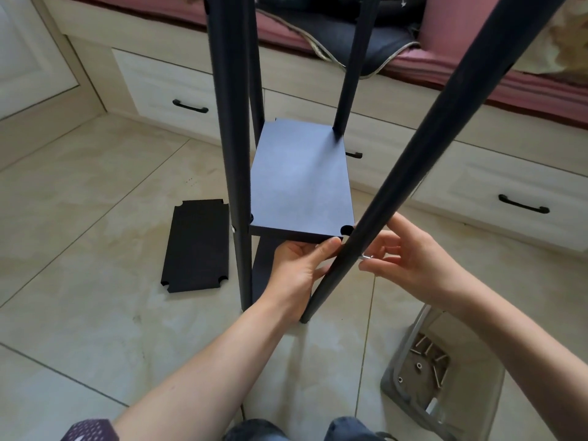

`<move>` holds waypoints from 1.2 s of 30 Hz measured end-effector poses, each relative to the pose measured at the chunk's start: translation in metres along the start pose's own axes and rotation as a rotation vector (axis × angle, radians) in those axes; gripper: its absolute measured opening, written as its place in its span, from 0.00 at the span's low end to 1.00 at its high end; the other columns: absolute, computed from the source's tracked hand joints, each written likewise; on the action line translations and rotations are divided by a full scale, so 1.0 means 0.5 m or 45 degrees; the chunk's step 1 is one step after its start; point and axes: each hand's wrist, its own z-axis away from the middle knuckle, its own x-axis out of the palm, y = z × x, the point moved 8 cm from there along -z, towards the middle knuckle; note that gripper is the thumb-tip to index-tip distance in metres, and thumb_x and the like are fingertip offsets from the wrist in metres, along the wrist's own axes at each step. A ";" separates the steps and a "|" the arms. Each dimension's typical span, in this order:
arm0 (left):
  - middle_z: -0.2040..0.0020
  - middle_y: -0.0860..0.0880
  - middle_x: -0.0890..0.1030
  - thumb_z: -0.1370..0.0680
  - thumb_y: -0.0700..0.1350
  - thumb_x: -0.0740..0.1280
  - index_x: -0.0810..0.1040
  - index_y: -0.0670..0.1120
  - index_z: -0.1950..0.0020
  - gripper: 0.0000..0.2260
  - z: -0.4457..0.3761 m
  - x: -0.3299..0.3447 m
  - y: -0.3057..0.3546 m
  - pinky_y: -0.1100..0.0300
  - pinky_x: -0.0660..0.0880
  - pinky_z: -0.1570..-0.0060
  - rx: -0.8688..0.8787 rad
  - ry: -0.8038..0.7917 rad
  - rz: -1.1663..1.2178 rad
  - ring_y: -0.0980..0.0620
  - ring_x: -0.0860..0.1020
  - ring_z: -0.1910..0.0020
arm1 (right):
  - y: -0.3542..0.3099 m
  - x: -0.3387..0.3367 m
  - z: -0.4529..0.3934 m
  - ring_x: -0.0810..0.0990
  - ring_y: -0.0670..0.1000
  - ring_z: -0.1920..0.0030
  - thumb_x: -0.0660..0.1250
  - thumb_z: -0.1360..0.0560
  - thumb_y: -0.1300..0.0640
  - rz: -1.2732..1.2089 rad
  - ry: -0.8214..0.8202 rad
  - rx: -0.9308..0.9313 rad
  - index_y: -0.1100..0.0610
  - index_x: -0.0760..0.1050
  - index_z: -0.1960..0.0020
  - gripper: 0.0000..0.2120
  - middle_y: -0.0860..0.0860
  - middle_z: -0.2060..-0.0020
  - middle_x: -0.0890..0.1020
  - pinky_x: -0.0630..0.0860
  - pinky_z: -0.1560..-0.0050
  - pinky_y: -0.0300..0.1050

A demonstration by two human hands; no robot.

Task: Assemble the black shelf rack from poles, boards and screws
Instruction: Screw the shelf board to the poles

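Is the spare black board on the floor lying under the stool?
No, the spare board lies on bare tiles left of the poles; the stool is far right.

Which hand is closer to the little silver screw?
Right. The right hand pinches the screw at the near pole; the left hand holds the board across that pole.

No readable text, label, brand, number or sign anywhere in view.
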 end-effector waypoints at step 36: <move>0.48 0.39 0.85 0.26 0.47 0.71 0.87 0.45 0.53 0.08 -0.002 0.010 0.009 0.43 0.77 0.38 0.011 -0.009 -0.015 0.40 0.84 0.45 | 0.014 0.003 0.069 0.86 0.46 0.64 0.77 0.31 0.62 -0.049 0.579 0.018 0.59 0.77 0.60 0.08 0.48 0.67 0.85 0.82 0.57 0.43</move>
